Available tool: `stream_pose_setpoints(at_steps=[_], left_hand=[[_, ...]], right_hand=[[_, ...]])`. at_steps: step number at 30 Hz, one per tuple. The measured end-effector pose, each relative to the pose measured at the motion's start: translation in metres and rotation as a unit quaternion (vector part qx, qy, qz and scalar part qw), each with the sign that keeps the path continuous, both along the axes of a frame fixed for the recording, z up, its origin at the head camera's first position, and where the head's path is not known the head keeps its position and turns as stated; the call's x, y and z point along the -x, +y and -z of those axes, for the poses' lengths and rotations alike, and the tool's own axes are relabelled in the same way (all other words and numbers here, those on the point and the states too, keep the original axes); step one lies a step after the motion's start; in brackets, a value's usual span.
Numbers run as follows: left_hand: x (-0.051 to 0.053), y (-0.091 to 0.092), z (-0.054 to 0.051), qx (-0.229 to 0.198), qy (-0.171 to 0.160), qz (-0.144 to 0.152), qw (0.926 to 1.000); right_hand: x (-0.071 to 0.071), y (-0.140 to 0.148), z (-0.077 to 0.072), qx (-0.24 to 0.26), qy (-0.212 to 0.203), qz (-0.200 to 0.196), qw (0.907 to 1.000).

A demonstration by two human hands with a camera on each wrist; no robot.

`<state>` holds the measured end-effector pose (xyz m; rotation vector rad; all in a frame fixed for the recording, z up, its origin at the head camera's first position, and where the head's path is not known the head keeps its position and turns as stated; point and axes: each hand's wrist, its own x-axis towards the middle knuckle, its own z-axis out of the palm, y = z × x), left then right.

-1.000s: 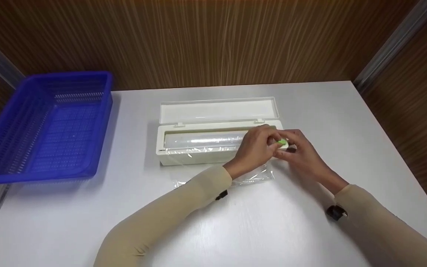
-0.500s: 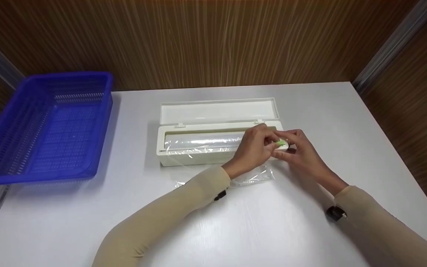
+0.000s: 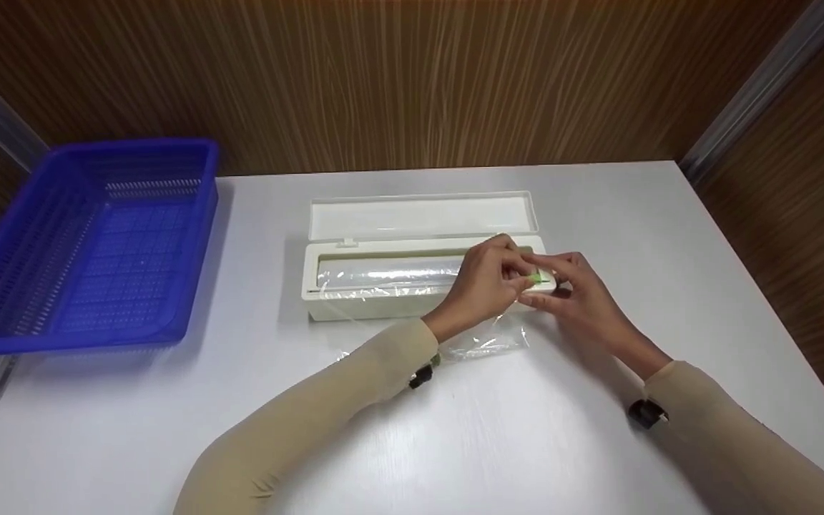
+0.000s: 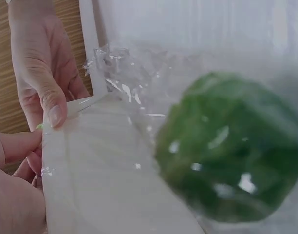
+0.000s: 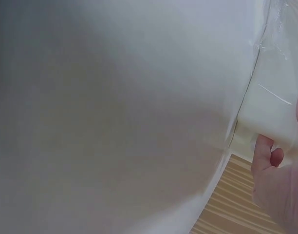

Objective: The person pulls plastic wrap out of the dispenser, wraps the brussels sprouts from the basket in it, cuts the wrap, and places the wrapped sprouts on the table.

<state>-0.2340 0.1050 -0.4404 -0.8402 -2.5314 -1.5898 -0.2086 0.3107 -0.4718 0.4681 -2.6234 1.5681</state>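
A white cling film dispenser box (image 3: 355, 307) lies on the table with its lid (image 3: 423, 217) swung back. Inside rests a roll of cling film (image 3: 383, 272), and clear film (image 3: 487, 343) drapes over the box's front onto the table. My left hand (image 3: 480, 286) pinches a small green slider (image 3: 536, 277) near the box's right end. Thumb and fingers of my right hand (image 3: 587, 300) grip that same end. In the left wrist view, a round green vegetable (image 4: 232, 146), its kind unclear, lies under the film; my left forearm mostly hides it in the head view.
A blue perforated plastic basket (image 3: 201, 236) stands at the left of the white table (image 3: 526, 443). Wood-grain panels (image 3: 412, 86) enclose the back and sides.
My left hand has shifted slightly left along the box, and the green slider has moved with it. My right hand keeps its grip on the box's end.
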Motion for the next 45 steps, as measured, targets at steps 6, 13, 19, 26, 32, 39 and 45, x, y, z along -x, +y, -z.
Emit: stream_pose_setpoints(at_steps=[6,13,19,26,32,39,45], left_hand=[[-0.001,-0.001,-0.003,0.014,-0.019,-0.013,0.9996],[-0.001,-0.006,-0.006,0.014,-0.016,-0.013,0.9997],[-0.001,-0.019,-0.004,0.006,-0.006,-0.013,0.9999],[-0.001,-0.027,-0.002,0.008,0.007,-0.01,0.9999],[0.0,-0.033,-0.003,0.003,0.004,-0.003,1.0],[0.0,-0.038,-0.002,0.002,0.008,0.006,0.9999],[-0.003,-0.046,-0.003,0.009,0.019,0.005,0.9998]], right_hand=[[-0.001,0.0,0.0,-0.025,0.021,0.005,0.9995],[0.0,0.001,-0.001,-0.039,0.034,0.009,0.9986],[0.001,0.001,-0.003,-0.051,0.039,0.017,0.9978],[0.002,0.001,-0.001,-0.049,0.043,0.011,0.9978],[0.002,0.002,-0.001,-0.05,0.034,0.015,0.9981],[0.0,0.003,0.0,-0.04,0.029,0.019,0.9986],[-0.001,0.003,0.0,-0.043,0.032,0.022,0.9984]])
